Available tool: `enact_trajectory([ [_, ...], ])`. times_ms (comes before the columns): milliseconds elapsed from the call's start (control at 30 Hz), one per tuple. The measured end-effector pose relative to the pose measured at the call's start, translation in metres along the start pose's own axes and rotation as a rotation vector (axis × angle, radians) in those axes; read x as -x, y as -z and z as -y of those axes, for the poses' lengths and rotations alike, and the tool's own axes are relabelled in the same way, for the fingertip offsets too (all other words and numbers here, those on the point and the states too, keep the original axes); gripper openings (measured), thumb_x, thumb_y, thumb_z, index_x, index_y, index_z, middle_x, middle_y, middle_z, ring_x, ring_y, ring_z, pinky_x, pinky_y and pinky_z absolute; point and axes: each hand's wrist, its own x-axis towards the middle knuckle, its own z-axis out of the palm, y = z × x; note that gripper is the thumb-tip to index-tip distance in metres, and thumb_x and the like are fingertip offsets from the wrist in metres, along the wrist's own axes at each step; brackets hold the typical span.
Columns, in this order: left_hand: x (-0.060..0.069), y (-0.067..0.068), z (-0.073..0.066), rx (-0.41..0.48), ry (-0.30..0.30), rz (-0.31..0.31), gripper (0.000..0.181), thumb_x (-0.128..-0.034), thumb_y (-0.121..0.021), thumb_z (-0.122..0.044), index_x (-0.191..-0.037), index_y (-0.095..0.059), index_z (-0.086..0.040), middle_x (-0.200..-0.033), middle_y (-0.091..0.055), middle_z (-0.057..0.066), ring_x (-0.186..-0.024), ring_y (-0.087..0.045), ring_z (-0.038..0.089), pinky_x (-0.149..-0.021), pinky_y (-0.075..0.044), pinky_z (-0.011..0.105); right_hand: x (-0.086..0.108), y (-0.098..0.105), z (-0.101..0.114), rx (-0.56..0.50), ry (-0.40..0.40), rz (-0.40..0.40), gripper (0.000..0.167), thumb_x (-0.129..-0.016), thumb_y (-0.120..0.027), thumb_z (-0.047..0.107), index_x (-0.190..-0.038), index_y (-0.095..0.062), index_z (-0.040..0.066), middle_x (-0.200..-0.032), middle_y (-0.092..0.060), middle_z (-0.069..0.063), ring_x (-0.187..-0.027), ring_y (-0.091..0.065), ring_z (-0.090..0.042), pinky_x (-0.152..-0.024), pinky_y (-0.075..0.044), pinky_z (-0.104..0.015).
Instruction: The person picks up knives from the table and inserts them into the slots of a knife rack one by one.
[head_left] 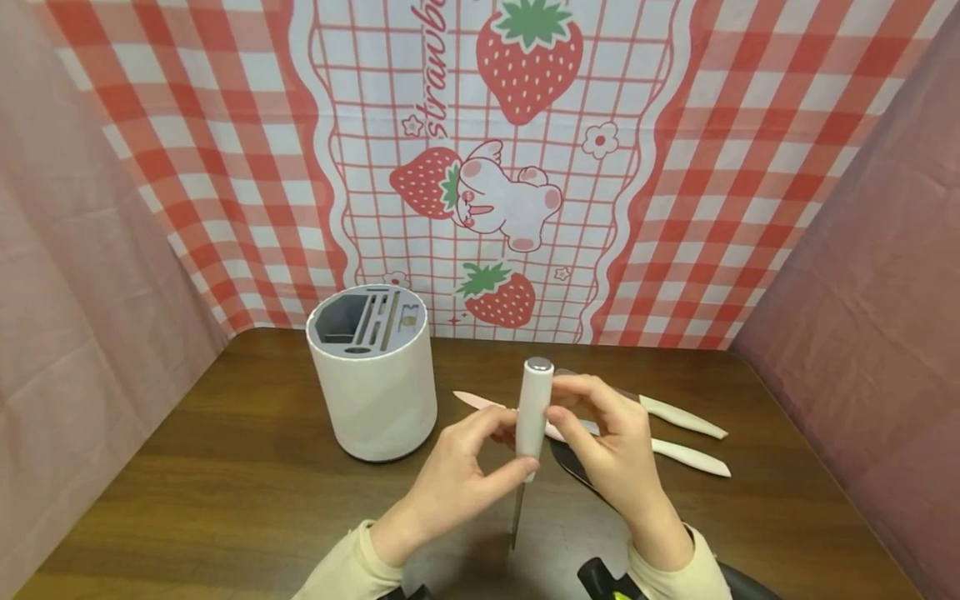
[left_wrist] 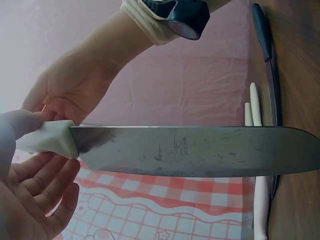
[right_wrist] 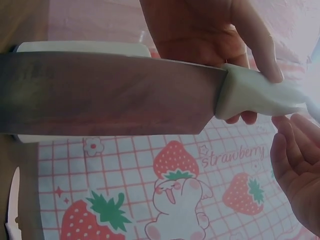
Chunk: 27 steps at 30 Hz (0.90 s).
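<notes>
A broad-bladed kitchen knife with a white handle (head_left: 535, 400) is held upright over the table, blade pointing down. Its wide steel blade (left_wrist: 190, 150) shows side-on in both wrist views and bears dark smudges. My left hand (head_left: 468, 467) pinches the handle from the left, between thumb and fingers. From the other side my right hand (head_left: 611, 442) holds the same handle with thumb and fingertips near its upper part. Behind the hands lie other knives, including two white handles (head_left: 690, 458) and a pale pink blade (head_left: 478, 401), partly hidden by the hands.
A white round knife block (head_left: 375, 400) with a grey slotted top stands at the left on the brown wooden table (head_left: 225, 467). A black-handled knife (left_wrist: 262, 32) lies beside the white-handled ones. A strawberry-print cloth (head_left: 465, 108) hangs behind the table, with pink cloth at both sides.
</notes>
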Motion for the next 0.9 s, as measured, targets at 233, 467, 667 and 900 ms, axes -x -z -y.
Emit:
enact_trajectory([
  [233, 0.001, 0.002, 0.0, 0.014, 0.004, -0.003, 0.03, -0.08, -0.068, -0.013, -0.107, -0.057, -0.009, -0.09, -0.063, 0.001, -0.08, -0.061, 0.008, -0.074, -0.05, 0.023, 0.003, 0.003, -0.002, 0.006, 0.0, 0.0, 0.013, -0.083, -0.061, 0.001, -0.096, -0.063, -0.005, -0.09, -0.066, -0.003, -0.078, -0.064, -0.007, -0.068, -0.049, -0.015],
  [467, -0.001, 0.004, -0.001, 0.068, 0.022, 0.007, 0.024, -0.0801, -0.068, -0.013, -0.102, -0.058, -0.009, -0.087, -0.064, 0.002, -0.08, -0.061, 0.008, -0.073, -0.051, 0.025, 0.008, 0.01, -0.006, 0.086, 0.003, 0.016, 0.016, -0.081, -0.057, -0.012, -0.092, -0.064, -0.004, -0.077, -0.065, -0.008, -0.067, -0.058, -0.003, -0.061, -0.047, -0.015],
  [667, -0.001, 0.005, -0.003, 0.075, 0.029, 0.018, 0.023, -0.0794, -0.068, -0.013, -0.101, -0.059, -0.009, -0.089, -0.065, 0.001, -0.079, -0.061, 0.007, -0.072, -0.051, 0.025, 0.011, 0.019, -0.008, 0.151, 0.021, 0.046, 0.018, -0.081, -0.058, -0.01, -0.094, -0.065, 0.0, -0.077, -0.065, -0.007, -0.069, -0.058, -0.003, -0.059, -0.046, -0.014],
  [900, 0.0, 0.005, -0.003, 0.072, 0.024, 0.024, 0.025, -0.0778, -0.069, -0.013, -0.101, -0.06, -0.009, -0.09, -0.063, 0.002, -0.08, -0.061, 0.008, -0.073, -0.05, 0.024, 0.019, 0.031, -0.013, 0.22, 0.016, 0.09, 0.02, -0.08, -0.06, -0.008, -0.095, -0.066, 0.003, -0.079, -0.064, -0.002, -0.07, -0.057, -0.001, -0.058, -0.045, -0.013],
])
